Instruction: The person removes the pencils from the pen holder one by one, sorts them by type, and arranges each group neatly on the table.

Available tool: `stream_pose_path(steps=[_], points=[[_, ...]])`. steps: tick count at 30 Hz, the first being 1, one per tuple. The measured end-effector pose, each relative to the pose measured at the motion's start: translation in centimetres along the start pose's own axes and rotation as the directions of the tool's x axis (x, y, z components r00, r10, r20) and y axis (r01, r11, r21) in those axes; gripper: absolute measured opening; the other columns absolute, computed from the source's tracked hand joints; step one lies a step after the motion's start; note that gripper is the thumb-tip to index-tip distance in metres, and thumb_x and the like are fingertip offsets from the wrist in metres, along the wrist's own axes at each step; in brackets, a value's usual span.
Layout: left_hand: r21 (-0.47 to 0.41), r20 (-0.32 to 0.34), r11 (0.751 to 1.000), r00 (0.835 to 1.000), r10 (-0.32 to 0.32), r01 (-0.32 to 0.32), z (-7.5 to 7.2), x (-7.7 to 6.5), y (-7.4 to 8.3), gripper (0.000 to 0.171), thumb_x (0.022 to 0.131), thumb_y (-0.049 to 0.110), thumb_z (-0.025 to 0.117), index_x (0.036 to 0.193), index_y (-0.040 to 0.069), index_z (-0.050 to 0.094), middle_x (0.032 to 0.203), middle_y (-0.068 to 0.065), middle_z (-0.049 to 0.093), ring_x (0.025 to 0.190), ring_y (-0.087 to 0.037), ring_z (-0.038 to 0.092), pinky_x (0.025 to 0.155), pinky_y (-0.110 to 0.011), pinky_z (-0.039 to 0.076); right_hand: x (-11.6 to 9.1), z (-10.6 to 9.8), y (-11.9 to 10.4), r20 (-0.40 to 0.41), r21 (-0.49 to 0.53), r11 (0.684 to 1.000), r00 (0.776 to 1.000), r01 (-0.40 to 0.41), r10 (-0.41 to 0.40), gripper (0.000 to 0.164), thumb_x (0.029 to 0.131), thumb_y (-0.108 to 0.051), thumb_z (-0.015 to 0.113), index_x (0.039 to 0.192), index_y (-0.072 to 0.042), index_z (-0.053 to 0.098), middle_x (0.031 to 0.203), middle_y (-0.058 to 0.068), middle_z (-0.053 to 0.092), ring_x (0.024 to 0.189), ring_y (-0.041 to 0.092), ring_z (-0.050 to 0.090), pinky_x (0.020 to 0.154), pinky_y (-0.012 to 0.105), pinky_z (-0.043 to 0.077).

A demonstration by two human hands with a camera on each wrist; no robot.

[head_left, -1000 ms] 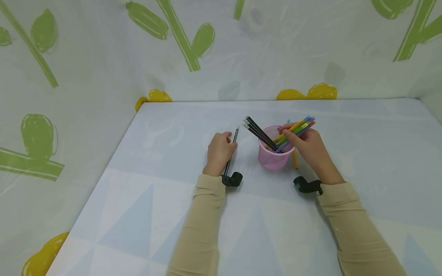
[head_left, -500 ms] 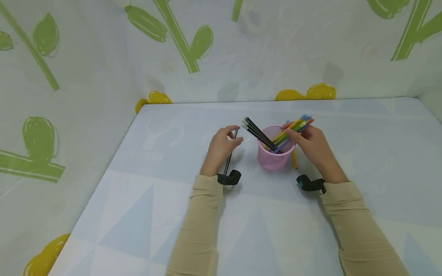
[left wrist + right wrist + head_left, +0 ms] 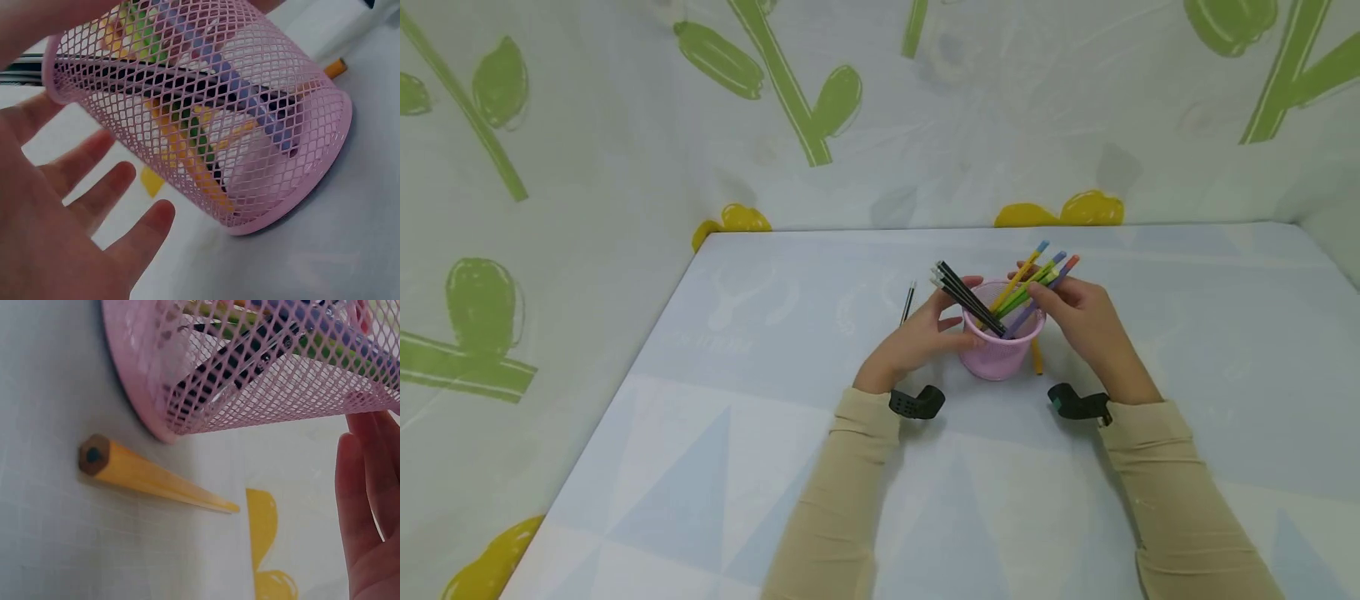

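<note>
Pink mesh cup [image 3: 1000, 354] upright on table [image 3: 700, 467], mid-table, nearer far edge than near edge. Packed with black pencils [image 3: 966, 298] fanning toward left edge and coloured pencils [image 3: 1037, 279] (yellow, green, blue, purple, orange-tipped) fanning toward right edge and far edge.

Left hand [image 3: 921, 337] at cup's left side, thumb and fingers spread fairly wide around wall and rim near the black pencils; fingers relaxed, not curled tight. Left wrist view: fingers [image 3: 94, 187] straight and apart, just beside mesh wall [image 3: 206, 125], contact not plainly seen there. Holding nothing.

Right hand [image 3: 1086, 321] at cup's right side, thumb and forefinger narrowed onto coloured pencils near their upper ends, pinching the bunch. Right wrist view: fingers [image 3: 369, 487] just beside cup rim [image 3: 369, 400], pencils visible through mesh.

Loose yellow pencil [image 3: 1038, 357] flat on table, just beside cup base on right side, partly hidden by right hand; blunt unsharpened end toward camera in right wrist view [image 3: 150, 475]. Touching cup or not: cannot tell.

Single black pencil [image 3: 907, 302] flat on table, left of cup toward far edge, apart from left hand.

Black wrist cameras [image 3: 917, 402] on both beige sleeves [image 3: 842, 500]. Cloth backdrop [image 3: 625, 125] with green and yellow print behind table's far and left edges.
</note>
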State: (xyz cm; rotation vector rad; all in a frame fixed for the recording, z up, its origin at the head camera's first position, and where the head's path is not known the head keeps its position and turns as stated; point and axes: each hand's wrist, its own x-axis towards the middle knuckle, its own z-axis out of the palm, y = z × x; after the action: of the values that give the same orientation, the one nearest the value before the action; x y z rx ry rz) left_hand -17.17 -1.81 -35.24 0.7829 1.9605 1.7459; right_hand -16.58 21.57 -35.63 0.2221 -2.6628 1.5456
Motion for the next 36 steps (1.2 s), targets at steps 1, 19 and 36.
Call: stream_pose_path(steps=[1, 19, 36], points=[[-0.022, 0.030, 1.000, 1.000, 0.011, -0.010, 0.3, 0.1, 0.0, 0.073, 0.079, 0.010, 0.064, 0.140, 0.017, 0.024, 0.141, -0.004, 0.026, 0.126, -0.011, 0.029, 0.102, -0.032, 0.025, -0.1, -0.1, 0.0, -0.006, -0.008, 1.000, 1.000, -0.005, 0.005, 0.052, 0.089, -0.047, 0.046, 0.118, -0.006, 0.057, 0.115, 0.010, 0.058, 0.105, 0.022, 0.049, 0.087, 0.046, 0.037], [-0.063, -0.208, 0.995, 0.976, 0.059, -0.073, 2.9, 1.7, -1.4, 0.019, 0.085, 0.014, 0.058, 0.100, 0.007, 0.049, 0.118, -0.008, 0.051, 0.112, -0.013, 0.046, 0.091, -0.030, 0.037, 0.0, -1.8, -0.2, -0.013, -0.005, 1.000, 1.000, -0.016, 0.016, 0.052, 0.088, -0.049, 0.045, 0.115, -0.007, 0.060, 0.120, 0.004, 0.056, 0.113, 0.020, 0.046, 0.092, 0.050, 0.034], [0.093, -0.381, 0.969, 0.891, 0.247, -0.229, 4.9, 1.8, -0.7, 0.009, 0.088, 0.002, 0.044, 0.094, -0.005, 0.046, 0.113, -0.022, 0.052, 0.110, -0.027, 0.050, 0.093, -0.025, 0.037, 0.0, -3.8, 0.3, -0.270, 0.720, 0.626, 0.952, 0.301, -0.147, 0.040, 0.096, -0.022, 0.038, 0.120, 0.008, 0.044, 0.086, 0.021, 0.063, 0.064, 0.026, 0.062, 0.064, 0.029, 0.051]])
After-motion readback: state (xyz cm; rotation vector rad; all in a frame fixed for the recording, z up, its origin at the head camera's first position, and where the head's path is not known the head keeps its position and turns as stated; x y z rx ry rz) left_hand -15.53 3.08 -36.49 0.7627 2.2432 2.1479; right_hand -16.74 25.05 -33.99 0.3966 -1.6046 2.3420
